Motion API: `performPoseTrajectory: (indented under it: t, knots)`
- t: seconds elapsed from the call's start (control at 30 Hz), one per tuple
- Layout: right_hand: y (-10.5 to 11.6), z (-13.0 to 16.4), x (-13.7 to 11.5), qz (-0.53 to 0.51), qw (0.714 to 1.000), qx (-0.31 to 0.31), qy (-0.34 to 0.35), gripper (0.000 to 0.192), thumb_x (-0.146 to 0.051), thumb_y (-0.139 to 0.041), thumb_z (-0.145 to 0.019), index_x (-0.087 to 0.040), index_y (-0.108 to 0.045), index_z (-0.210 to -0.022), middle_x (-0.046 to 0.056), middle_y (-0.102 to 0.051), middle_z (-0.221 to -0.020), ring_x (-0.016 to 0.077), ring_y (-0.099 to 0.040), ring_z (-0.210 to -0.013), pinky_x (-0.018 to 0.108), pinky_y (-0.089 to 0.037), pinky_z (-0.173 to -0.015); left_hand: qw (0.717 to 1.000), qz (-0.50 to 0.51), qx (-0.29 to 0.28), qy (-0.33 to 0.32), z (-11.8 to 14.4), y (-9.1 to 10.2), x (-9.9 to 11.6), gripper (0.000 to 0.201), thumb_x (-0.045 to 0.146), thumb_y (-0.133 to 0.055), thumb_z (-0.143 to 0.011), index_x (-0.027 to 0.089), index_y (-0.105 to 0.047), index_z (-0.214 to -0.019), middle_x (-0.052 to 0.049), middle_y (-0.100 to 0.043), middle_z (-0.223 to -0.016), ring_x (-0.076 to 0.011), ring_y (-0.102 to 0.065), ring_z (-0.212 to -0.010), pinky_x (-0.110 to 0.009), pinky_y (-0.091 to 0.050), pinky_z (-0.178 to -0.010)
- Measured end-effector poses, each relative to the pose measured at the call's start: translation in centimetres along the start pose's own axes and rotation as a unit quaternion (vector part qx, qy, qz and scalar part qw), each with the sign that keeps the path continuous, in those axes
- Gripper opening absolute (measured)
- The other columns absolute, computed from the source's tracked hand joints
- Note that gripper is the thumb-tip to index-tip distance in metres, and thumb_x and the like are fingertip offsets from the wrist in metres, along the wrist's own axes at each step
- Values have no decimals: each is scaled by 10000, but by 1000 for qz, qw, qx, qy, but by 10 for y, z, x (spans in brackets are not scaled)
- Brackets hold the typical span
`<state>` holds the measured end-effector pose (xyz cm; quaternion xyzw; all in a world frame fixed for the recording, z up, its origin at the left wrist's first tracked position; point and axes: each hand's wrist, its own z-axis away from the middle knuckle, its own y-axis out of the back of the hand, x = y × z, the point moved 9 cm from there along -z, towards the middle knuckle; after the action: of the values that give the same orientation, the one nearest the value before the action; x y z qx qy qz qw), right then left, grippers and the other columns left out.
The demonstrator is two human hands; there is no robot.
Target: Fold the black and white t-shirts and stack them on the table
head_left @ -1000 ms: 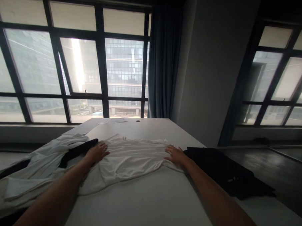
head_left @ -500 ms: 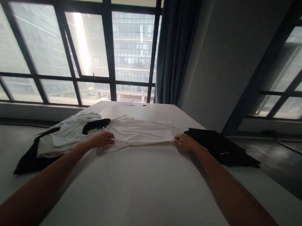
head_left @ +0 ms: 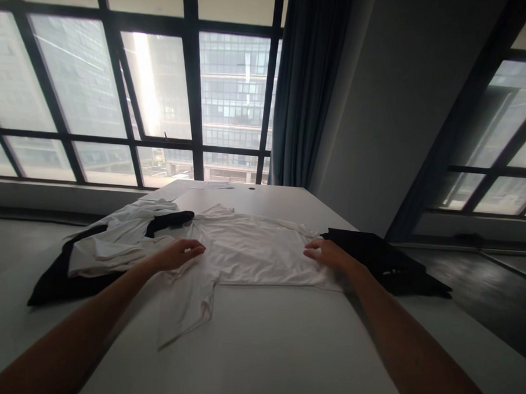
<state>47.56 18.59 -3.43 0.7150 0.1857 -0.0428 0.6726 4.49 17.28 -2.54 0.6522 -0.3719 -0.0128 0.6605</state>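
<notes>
Cloth of a thin, limp kind makes up the white shirt (head_left: 252, 251), which lies spread flat in the middle of the counter (head_left: 256, 348) with one sleeve trailing toward six o'clock near the person. It looks light and soft, likely to drape, crease and slide a little on the smooth top, so it would be best taken by pinching a hem, shoulder seam or sleeve edge at two spread points rather than by the middle. The left hand (head_left: 180, 254) rests palm down with loosely spread fingers on the shirt's edge at nine o'clock, holding nothing that I can see. The right hand (head_left: 328, 255) lies flat and open on the opposite edge at three o'clock, pressing rather than gripping. Just beyond the left hand, toward ten o'clock, sits a heap of clothes (head_left: 108, 248), white mixed with black, rumpled and touching the shirt's sleeve. At three o'clock, just past the right hand, a black garment (head_left: 386, 263) lies folded roughly flat. Some papers (head_left: 202, 185) lie at the counter's far end at twelve o'clock. The counter is pale, matte and hard. Behind it runs a wall of big windows (head_left: 163, 88) with dark frames, a blue curtain (head_left: 309, 88) beside a grey wall, and a dark floor (head_left: 498, 288) on the right.
</notes>
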Motion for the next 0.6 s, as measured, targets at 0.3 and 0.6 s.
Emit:
performPoseTrajectory:
  t: [0.3,0.6]
  knots:
    - [1,-38,25,160,981,-4,-109,438,-495,-446,-945,-183,-744,-1020,138,-736,-1054,284,-670,-990,351,-487,-834,984,-106,-139,20,9,-30,-46,961,648,-681,-721,219,-367,-1521,-124,-251,-1623,-314,-215,-1494,-451,-200,-1203]
    - [16,-137,70,126,970,44,-203,363,-305,-642,-799,-225,-729,-1142,121,-690,-1209,287,-637,-1116,347,-488,-886,987,-96,-124,38,12,-27,-46,966,666,-720,-682,257,-416,-1502,-111,-266,-1618,-344,-238,-1483,-487,-233,-1195]
